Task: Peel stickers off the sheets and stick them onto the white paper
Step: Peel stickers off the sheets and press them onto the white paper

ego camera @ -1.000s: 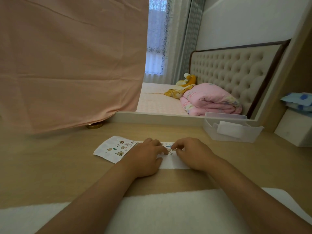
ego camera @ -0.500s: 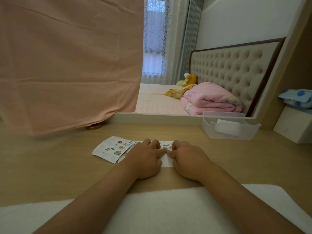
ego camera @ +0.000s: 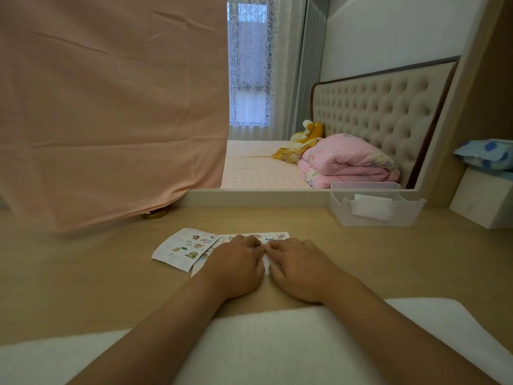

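Left grip (ego camera: 236,266) and right grip (ego camera: 301,269) are resting knuckles-up on a printed sheet (ego camera: 273,236) at the middle of the bench (ego camera: 388,273). Their curled fingertips (ego camera: 248,241) are meeting over it. Whether either is pinching a sticker cannot be told, because the backs of both are hiding it.

Against a second ago, the right grip is lying further left and closer to the other, so the white strip between them is nearly covered. As a judgement, a sticker edge is being picked at and nothing is yet coming free.

Whether the covered sheet is the white paper or a sticker sheet cannot be told. A second sticker sheet (ego camera: 180,250) is lying just left of it, the two overlapping.

A white pad (ego camera: 277,343) is running along the near edge under the forearms. A clear tray (ego camera: 341,215) is sitting at the far right edge, and a pink cloth (ego camera: 111,107) is hanging over the far left corner. Beyond the far edge, a bed (ego camera: 263,168) is carrying a folded pink quilt (ego camera: 347,165).
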Tool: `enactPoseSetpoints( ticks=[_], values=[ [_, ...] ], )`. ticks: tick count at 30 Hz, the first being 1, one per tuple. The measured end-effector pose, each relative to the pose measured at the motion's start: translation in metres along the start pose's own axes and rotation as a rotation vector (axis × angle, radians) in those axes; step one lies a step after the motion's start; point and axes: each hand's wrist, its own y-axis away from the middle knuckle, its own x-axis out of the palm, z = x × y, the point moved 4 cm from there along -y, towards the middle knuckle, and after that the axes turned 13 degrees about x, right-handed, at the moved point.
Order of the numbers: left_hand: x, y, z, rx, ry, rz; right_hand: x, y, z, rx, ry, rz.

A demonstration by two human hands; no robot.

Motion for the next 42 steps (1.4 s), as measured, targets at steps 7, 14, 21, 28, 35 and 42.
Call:
enactPoseSetpoints(
  ticks=[7,14,21,28,35,42],
  values=[
    [0.000,0.002,0.001,-0.016,0.067,0.013,-0.006,0.003,-0.009,0.040,0.079,-0.002],
    [0.002,0.000,0.014,-0.044,0.286,-0.189,-0.004,-0.008,0.001,0.056,-0.194,0.018],
    [0.012,0.009,0.031,-0.137,0.188,0.143,0.017,-0.020,0.005,0.007,-0.126,0.237],
    [0.011,0.017,0.036,-0.242,0.137,0.225,0.016,-0.018,0.001,0.029,-0.091,0.250],
    [0.009,0.012,0.027,-0.179,0.140,0.253,0.015,-0.022,0.008,0.088,-0.063,0.188],
    [0.011,0.009,0.028,-0.159,0.148,0.247,0.018,-0.021,0.001,0.083,-0.153,0.228]
  ],
)
